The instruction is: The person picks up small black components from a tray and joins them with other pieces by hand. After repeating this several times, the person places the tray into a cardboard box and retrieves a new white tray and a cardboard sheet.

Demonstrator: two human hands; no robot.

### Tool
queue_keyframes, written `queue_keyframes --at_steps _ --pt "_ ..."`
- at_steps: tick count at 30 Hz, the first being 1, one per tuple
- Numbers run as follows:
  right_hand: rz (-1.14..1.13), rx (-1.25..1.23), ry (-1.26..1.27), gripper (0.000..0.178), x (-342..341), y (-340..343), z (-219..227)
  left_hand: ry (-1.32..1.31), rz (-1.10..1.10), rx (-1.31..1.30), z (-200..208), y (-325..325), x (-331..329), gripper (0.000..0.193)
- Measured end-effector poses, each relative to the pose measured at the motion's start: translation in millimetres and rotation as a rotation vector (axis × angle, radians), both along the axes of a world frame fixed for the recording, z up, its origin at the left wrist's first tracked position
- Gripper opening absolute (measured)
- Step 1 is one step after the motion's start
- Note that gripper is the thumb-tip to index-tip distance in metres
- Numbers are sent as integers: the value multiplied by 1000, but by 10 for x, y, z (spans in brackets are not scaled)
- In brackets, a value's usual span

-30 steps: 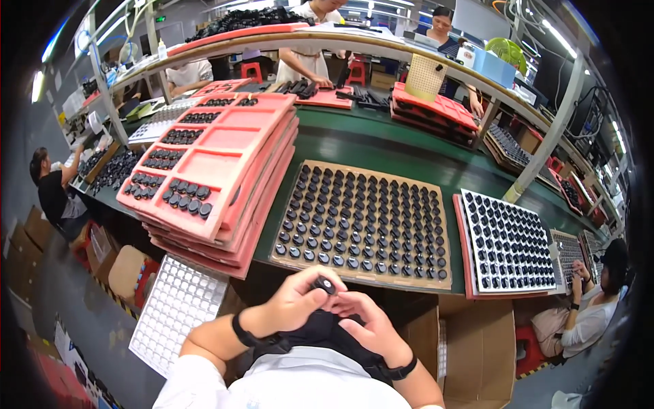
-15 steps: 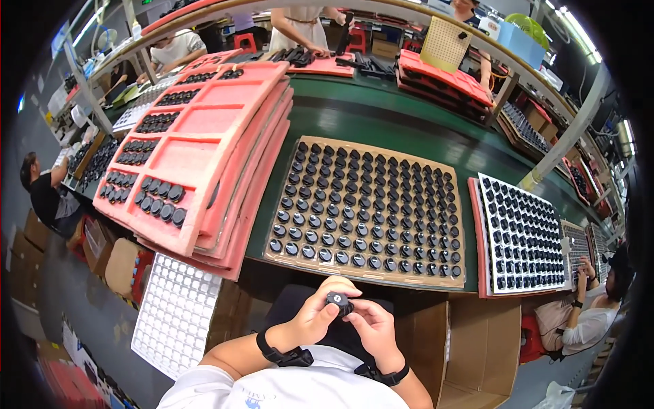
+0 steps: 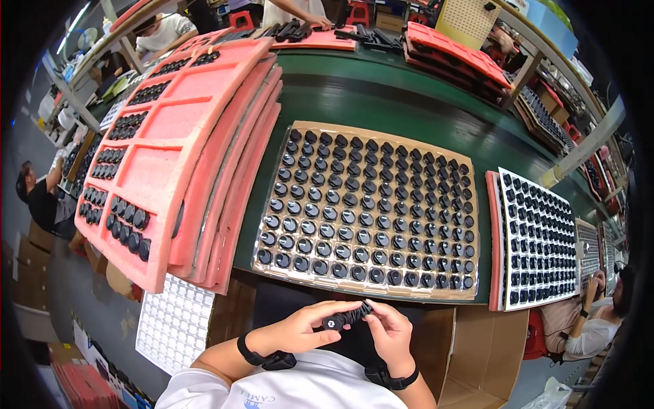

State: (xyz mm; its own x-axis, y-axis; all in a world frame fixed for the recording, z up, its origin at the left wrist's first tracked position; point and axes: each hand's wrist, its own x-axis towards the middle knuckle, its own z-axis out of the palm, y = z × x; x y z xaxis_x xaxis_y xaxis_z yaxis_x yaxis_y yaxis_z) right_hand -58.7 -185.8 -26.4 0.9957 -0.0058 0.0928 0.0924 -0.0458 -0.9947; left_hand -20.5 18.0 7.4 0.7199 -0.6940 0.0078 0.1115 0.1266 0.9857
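Part in both hands, black and ribbed: holding it in front of the body, just off the tabletop's near edge. Gripping one end narrowly with the left hand, laying fingers along the upper side and thumb along the lower. Pinching the other end with the right hand, bringing thumb and fingertip close together there. Tilting the part slightly, showing a small white mark on the end by the left thumb. Wearing a white shirt and a black band on each wrist. Facing a brown tray, lying along the tabletop's near edge and carrying rows of round black pieces. Working beside pink trays, rising in a stack at the tabletop's left, reaching the near edge and bearing more black pieces in the top compartments. Having a white tray farther right by the near edge, resting on a pink slab and likewise carrying black pieces in rows. Having a white sheet of moulded cups low at the left, partly hidden by the stack, and an open carton under the near edge at the right. Facing black bars near the far edge, lying beside a co-worker's hand.
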Motion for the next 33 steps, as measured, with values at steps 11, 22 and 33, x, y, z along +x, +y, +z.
queue_keyframes --at_steps 11,22,33 --pt "19 -308 -283 31 237 -120 170 408 -182 -56 -250 -45 160 52" --pt "99 -363 -323 29 280 -142 183 506 -238 -157 -392 -18 181 48" --pt "104 -370 -358 27 251 -136 190 554 -253 -178 -303 -37 155 44"
